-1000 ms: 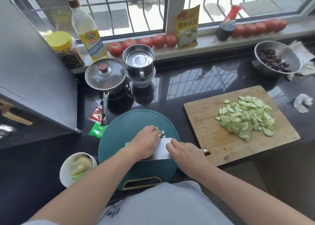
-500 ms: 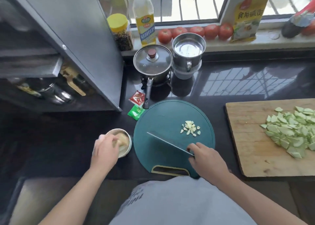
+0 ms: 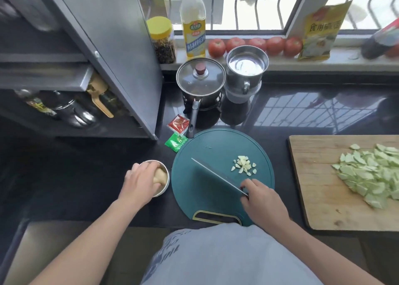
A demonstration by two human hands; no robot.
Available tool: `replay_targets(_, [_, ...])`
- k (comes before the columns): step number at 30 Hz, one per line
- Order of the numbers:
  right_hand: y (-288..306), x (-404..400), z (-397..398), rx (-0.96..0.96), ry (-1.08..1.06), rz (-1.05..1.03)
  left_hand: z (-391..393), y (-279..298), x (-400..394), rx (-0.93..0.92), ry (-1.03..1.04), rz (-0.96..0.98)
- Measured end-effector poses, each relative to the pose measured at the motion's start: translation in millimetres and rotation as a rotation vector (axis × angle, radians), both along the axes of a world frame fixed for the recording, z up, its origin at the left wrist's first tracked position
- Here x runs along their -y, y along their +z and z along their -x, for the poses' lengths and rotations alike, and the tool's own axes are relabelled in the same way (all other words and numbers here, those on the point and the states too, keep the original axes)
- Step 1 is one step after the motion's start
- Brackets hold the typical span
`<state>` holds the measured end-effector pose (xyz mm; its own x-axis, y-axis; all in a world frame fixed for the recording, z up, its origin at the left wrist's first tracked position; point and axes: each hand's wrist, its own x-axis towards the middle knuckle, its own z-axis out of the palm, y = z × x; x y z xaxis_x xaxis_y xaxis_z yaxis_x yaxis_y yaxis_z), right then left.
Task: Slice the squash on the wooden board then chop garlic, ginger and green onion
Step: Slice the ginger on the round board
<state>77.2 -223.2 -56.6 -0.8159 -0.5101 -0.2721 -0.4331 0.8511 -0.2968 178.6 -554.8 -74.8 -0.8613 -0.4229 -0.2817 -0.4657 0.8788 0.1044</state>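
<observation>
From the head camera, the left hand (image 3: pixel 140 182) reaches into a small white bowl (image 3: pixel 164 189) on the dark countertop (image 3: pixel 302 116), its fingers curled around a pale piece of ginger (image 3: pixel 160 176) inside the bowl. The bowl stands just beside the left edge of a round teal cutting board (image 3: pixel 207 189).

The right hand (image 3: pixel 262 200) grips the handle of a cleaver (image 3: pixel 218 175), fingers wrapped tight. The blade stands edge-down on the teal board and runs diagonally from the hand toward the board's upper left. A small heap of chopped garlic (image 3: pixel 244 165) lies on the same board, to the right of the blade and apart from it.

To the right, well apart from the teal board, a wooden board (image 3: pixel 315 181) carries a pile of pale green squash slices (image 3: pixel 371 176).

Behind the teal board a lidded saucepan (image 3: pixel 200 79) sits on a small stand, its handle pointing at the board, with a steel mug (image 3: pixel 247 69) just beside it. A red sachet (image 3: pixel 178 124) and a green sachet (image 3: pixel 175 141) lie near the handle. Along the windowsill stand a yellow-capped jar (image 3: pixel 162 40), an oil bottle (image 3: pixel 193 23), a row of tomatoes (image 3: pixel 255 45) and a yellow packet (image 3: pixel 321 32).
</observation>
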Motion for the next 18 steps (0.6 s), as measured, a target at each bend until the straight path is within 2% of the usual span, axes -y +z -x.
replay_targets(4, [1, -1, -1, 0.001, -0.017, 0.016, -5, 22, 2, -0.076, -0.103, 0.151])
replay_targets(6, [2, -1, -1, 0.005, -0.031, 0.017, -7, 38, 0, -0.185, -0.125, 0.194])
replay_targets(9, [1, -6, -3, 0.016, -0.083, 0.011, -3, 60, -21, -0.360, -0.101, 0.039])
replay_targets(12, [2, -13, -6, 0.061, -0.144, 0.017, 16, 59, -64, -0.317, -0.093, -0.147])
replay_targets(18, [6, -22, -4, 0.069, -0.285, 0.051, 60, 9, -134, -0.200, -0.154, -0.084])
